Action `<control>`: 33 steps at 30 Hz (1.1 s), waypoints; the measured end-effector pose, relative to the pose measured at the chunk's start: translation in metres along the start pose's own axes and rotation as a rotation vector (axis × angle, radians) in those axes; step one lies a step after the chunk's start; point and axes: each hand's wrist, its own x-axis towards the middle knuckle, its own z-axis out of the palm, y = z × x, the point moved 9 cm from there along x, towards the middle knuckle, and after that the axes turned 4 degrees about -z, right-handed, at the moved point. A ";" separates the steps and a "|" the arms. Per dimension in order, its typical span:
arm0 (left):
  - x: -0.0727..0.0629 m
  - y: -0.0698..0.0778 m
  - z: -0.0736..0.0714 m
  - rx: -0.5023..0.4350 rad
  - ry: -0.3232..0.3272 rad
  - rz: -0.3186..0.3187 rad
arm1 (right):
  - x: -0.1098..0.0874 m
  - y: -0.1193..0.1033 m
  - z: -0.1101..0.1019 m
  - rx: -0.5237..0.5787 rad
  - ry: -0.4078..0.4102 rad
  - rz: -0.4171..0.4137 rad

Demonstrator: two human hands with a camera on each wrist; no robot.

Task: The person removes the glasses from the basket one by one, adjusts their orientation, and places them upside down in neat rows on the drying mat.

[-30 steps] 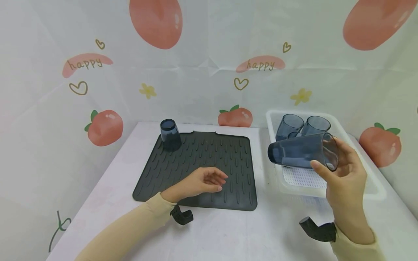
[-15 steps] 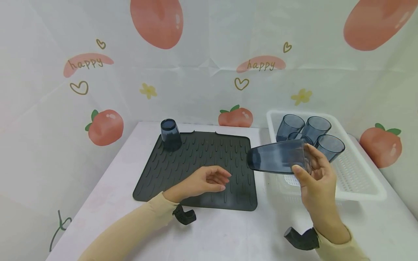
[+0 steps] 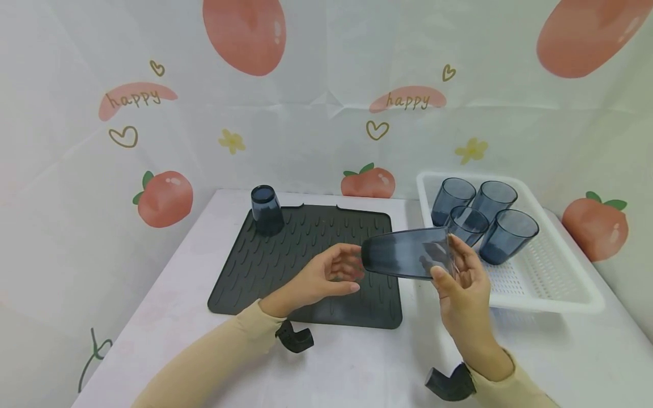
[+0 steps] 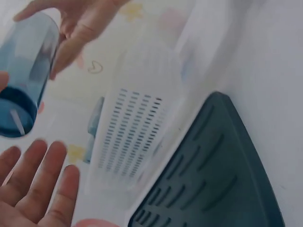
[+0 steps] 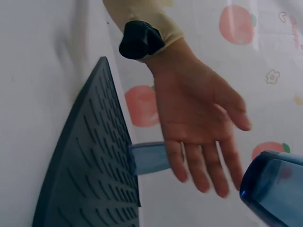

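My right hand [image 3: 464, 297] grips a blue-tinted drinking glass [image 3: 403, 253] by its rim end, thumb on the near side. The glass lies sideways in the air, its base pointing left over the right part of a black drying mat [image 3: 306, 255]. Close to that base is my left hand [image 3: 326, 275], its fingers extended and apart in the right wrist view. In the left wrist view the held glass [image 4: 23, 71] hangs just beyond the left fingertips; whether they touch cannot be told. Another glass [image 3: 267, 212] stands upside down at the mat's back left corner.
A white perforated basket [image 3: 566, 283] stands at the right of the table. Several blue glasses [image 3: 510, 235] stand in it, rims up and leaning. A printed cloth [image 3: 306, 136] hangs behind the table [image 3: 357, 362].
My right hand has carried the glass leftward from over the basket to the mat's right side. The left hand has moved slightly right and up, toward the glass base.
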 end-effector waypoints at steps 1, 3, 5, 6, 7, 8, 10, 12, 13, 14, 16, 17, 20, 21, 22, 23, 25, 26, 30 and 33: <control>0.001 0.003 0.000 -0.011 0.012 0.019 | -0.001 0.001 0.001 0.020 -0.004 0.000; 0.002 0.009 0.000 -0.038 0.031 0.050 | -0.002 0.003 0.004 0.031 -0.012 -0.005; 0.003 0.013 0.001 -0.070 0.042 0.074 | -0.002 0.005 0.005 0.037 -0.013 -0.006; 0.004 0.013 0.001 -0.082 0.047 0.077 | -0.002 0.006 0.005 0.034 -0.013 -0.006; 0.004 0.014 0.002 -0.096 0.051 0.077 | -0.003 0.007 0.006 0.032 -0.011 -0.005; 0.005 0.014 0.002 -0.108 0.055 0.079 | -0.003 0.009 0.006 0.024 -0.009 -0.003; 0.005 0.015 0.002 -0.125 0.068 0.080 | -0.004 0.011 0.006 0.021 -0.007 0.000; 0.005 0.015 0.001 -0.142 0.087 0.078 | -0.005 0.012 0.007 0.025 -0.008 -0.004; 0.005 0.015 0.001 -0.154 0.094 0.081 | -0.005 0.013 0.007 0.029 -0.009 -0.008; 0.005 0.016 0.001 -0.166 0.099 0.086 | -0.006 0.014 0.008 0.037 -0.012 -0.014; 0.006 0.017 0.001 -0.196 0.106 0.093 | -0.006 0.015 0.009 0.057 -0.016 -0.026; 0.006 0.017 0.001 -0.209 0.108 0.097 | -0.007 0.016 0.010 0.069 -0.018 -0.029; 0.007 0.018 0.002 -0.225 0.113 0.098 | -0.008 0.018 0.012 0.085 -0.023 -0.030; 0.007 0.018 0.003 -0.226 0.113 0.097 | -0.008 0.020 0.013 0.088 -0.022 -0.027; 0.007 0.019 0.003 -0.229 0.112 0.095 | -0.009 0.020 0.013 0.083 -0.021 -0.023; 0.007 0.019 0.004 -0.237 0.108 0.100 | -0.009 0.021 0.013 0.077 -0.020 -0.018; 0.008 0.020 0.006 -0.255 0.095 0.114 | -0.010 0.023 0.014 0.064 -0.025 -0.011; 0.008 0.020 0.006 -0.267 0.089 0.121 | -0.011 0.024 0.015 0.059 -0.026 -0.008; 0.009 0.020 0.008 -0.308 0.071 0.144 | -0.012 0.027 0.016 0.064 -0.034 -0.002; 0.009 0.022 0.009 -0.308 0.076 0.146 | -0.013 0.028 0.017 0.071 -0.030 0.002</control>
